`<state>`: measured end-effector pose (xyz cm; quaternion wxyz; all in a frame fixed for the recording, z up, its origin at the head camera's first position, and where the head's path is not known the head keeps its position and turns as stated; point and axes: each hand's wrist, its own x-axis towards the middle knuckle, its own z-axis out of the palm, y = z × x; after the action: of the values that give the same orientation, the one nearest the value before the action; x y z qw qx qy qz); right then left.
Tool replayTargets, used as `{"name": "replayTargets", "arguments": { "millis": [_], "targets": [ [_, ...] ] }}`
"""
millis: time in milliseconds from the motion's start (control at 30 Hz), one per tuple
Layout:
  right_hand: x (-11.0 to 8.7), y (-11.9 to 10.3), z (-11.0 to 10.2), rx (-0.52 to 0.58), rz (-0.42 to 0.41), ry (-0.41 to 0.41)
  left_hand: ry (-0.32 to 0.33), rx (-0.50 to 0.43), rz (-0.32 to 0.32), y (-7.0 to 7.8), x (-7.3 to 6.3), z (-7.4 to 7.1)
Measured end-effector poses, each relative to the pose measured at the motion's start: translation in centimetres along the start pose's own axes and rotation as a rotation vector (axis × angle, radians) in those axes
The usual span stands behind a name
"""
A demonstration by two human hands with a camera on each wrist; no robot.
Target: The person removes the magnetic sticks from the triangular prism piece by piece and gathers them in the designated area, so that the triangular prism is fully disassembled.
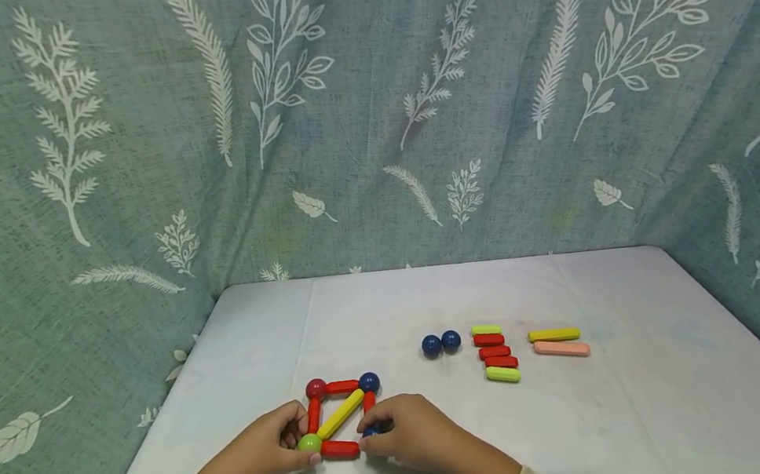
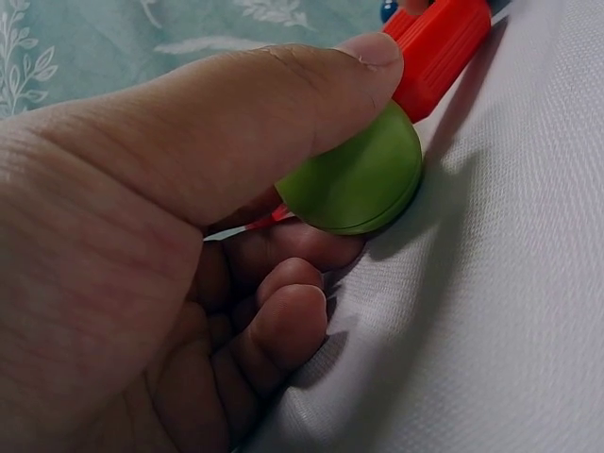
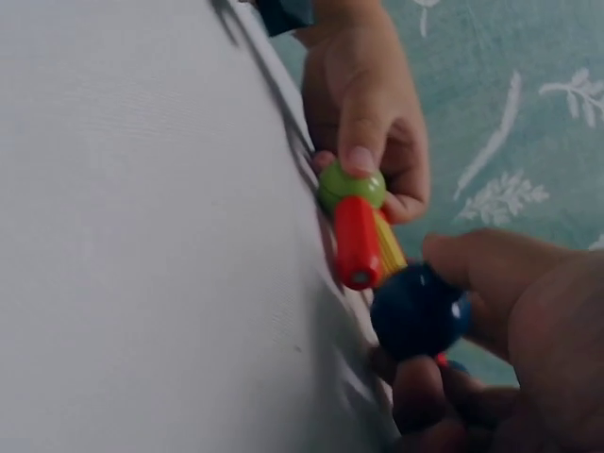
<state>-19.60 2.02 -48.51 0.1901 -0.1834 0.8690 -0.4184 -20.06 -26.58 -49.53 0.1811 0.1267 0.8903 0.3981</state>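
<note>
On the white table lies a flat frame of balls and short sticks. A maroon ball (image 1: 316, 389) and a blue ball (image 1: 369, 382) form its far corners, with a red stick (image 1: 342, 387) between them. A yellow stick (image 1: 341, 415) runs diagonally from the far blue ball to the green ball (image 2: 363, 179). My left hand (image 1: 271, 448) pinches that green ball between thumb and fingers. My right hand (image 1: 414, 434) pinches the near blue ball (image 3: 419, 311). The near red stick (image 3: 358, 243) extends from the green ball, its free end beside this blue ball, a gap showing between them.
Behind the right hand sit two more blue balls (image 1: 441, 342) side by side. To their right lie several short red and lime sticks (image 1: 494, 353), then a longer yellow stick (image 1: 554, 335) and a peach stick (image 1: 561, 349). A leaf-patterned curtain (image 1: 365, 112) hangs behind the table.
</note>
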Motion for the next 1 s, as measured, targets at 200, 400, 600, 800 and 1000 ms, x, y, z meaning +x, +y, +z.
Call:
{"name": "replayTargets", "arguments": {
  "millis": [200,400,600,800,1000],
  "targets": [
    [0.0,0.9,-1.4,0.097,-0.026,-0.010,0.002,0.017,-0.018,0.2,0.3,0.0],
    [0.0,2.0,-3.1,0.129,0.032,0.057,0.003,0.025,-0.032,0.4,0.4,0.1],
    [-0.1,3.1,-4.7,0.113,0.046,0.131,0.004,0.034,-0.024,0.4,0.3,0.1],
    [0.0,4.3,-6.0,-0.009,0.031,0.257,0.010,0.049,-0.028,0.3,0.2,0.1],
    [-0.1,4.8,-6.6,-0.054,0.103,0.376,0.003,0.031,-0.025,0.4,-0.1,0.1]
  ]
}}
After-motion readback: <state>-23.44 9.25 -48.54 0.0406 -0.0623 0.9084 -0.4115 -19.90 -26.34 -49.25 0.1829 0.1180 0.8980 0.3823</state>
